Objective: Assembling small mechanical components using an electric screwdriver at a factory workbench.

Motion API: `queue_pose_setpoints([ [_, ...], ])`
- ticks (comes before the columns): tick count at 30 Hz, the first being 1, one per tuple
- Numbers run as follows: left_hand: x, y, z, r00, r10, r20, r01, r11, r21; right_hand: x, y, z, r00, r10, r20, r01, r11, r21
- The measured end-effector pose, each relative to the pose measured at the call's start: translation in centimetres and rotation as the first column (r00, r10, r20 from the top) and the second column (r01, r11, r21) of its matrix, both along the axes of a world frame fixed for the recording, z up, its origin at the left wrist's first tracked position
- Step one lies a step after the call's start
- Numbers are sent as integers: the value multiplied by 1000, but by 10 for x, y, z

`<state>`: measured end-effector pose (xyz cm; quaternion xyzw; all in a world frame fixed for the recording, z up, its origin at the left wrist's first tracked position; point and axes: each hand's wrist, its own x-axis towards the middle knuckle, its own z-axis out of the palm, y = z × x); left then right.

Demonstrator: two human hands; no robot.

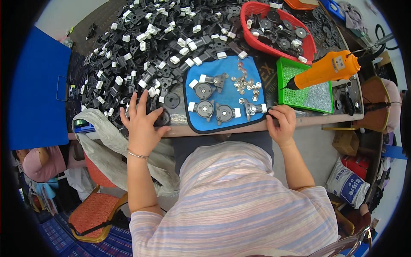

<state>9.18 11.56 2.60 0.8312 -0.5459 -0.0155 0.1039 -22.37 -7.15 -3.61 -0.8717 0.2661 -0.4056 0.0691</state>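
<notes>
My left hand (143,124) is spread open over the table's front edge, its fingertips beside black wheels (172,100) and the near side of a big heap of black plastic brackets with white ends (150,47). My right hand (282,123) has its fingers curled at the right edge of the blue mat (201,125), close to the white end of a black bracket (255,109). Anything between those fingers is hidden. On the mat lie three wheels fitted to brackets, one of them the caster (224,113), and several small silvery metal pieces (244,83).
A red basket (274,50) of black wheels and brackets stands at the back right. Below it is a green tray (280,96) of small metal pins. An orange electric screwdriver (332,68) hangs over the tray. Grey cloth (96,141) drapes at the left table edge.
</notes>
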Motion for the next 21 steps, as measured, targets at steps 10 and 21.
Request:
queue_pose_setpoints([
  [10,2,-12,1,997,-70,-32,72,993,91,-2,0,2,1000,-6,1,6,1000,-3],
  [21,-5,-25,6,976,-198,89,189,976,106,-3,0,3,1000,-23,-9,23,999,-24],
])
